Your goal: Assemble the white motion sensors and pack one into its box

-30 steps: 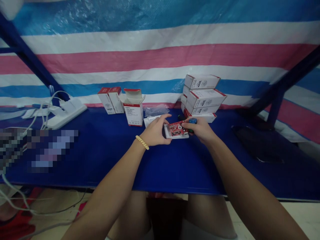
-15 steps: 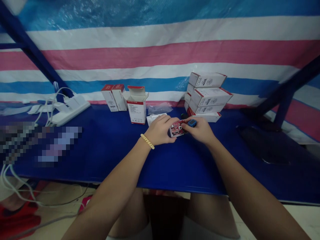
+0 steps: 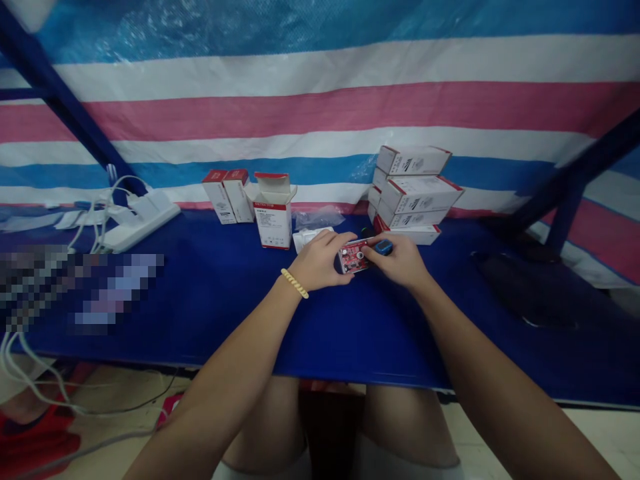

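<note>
My left hand (image 3: 325, 259) is closed around the left edge of a red circuit board (image 3: 354, 255) in a pale housing, held above the blue table. At the board's right side is my right hand (image 3: 400, 257), its thumb pressed on the board near a small round part. A small blue-and-dark object (image 3: 384, 247) shows between the thumb and fingers of that hand; its kind is unclear. Behind the hands lies a dark thing with a green edge (image 3: 368, 232), partly hidden. A white packet (image 3: 306, 239) lies just beyond my left hand.
An open white-and-red box (image 3: 273, 223) stands behind, beside two closed boxes (image 3: 230, 199). Several more boxes (image 3: 419, 195) are stacked at the back right. Clear plastic (image 3: 320, 217) lies between. A power strip (image 3: 143, 223) with cables is at left, a dark flat object (image 3: 520, 290) at right.
Both hands stay almost still on the circuit board, with only a slight shift of the board. My legs have moved a little below the table.
</note>
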`<state>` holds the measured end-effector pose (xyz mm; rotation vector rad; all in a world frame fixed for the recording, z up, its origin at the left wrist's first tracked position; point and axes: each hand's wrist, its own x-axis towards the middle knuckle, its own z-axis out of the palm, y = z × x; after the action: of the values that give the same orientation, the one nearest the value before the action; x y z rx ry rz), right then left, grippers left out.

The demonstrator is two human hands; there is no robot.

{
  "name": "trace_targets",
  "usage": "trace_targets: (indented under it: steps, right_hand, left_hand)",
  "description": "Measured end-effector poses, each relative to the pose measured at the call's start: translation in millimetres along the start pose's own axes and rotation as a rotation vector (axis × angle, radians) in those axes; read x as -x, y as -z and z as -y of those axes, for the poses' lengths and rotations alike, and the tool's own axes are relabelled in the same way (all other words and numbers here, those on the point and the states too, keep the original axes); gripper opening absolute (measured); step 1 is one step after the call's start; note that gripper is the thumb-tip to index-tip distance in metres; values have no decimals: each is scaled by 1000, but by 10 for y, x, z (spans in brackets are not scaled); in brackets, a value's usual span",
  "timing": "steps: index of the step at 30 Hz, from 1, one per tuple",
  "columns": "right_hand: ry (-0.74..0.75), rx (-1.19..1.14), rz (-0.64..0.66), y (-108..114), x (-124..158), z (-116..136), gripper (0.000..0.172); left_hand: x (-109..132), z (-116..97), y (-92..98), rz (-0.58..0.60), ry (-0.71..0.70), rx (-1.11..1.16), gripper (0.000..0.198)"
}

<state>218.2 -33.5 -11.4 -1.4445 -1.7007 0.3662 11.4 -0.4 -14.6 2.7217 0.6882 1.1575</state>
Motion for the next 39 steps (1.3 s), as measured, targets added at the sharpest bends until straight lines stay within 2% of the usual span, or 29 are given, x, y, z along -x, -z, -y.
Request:
trace_targets:
  steps: [8,14,18,22,27,31,35,39]
  right_hand:
    - [67,-31,182,74,11,4,35]
    - [80,86,280,63,18,45,37]
    - [-6,106,331,44,12,84,37]
    - [-94,130,277,18,3,87,35]
    - [-101,117,247,-7,9,72,35]
    - [-160,-15,316,9,20,70,38]
    - [-199,-202,374,49,1,47,36]
    - [-204,-232,356,100,-33,8,38]
  left_hand:
    - [15,24,-12,13,40,16,66]
    - [26,71,-36,95,51,48,42]
    - [27,95,-53,156,83,46,31]
    - [25,86,-53,220,114,46,36]
    - [18,39,-35,371,197,40,52]
    - [12,15,-15,458,221,37,45]
    - [14,17,7,487,244,14,54]
    - [10,22,25,522,262,14,57]
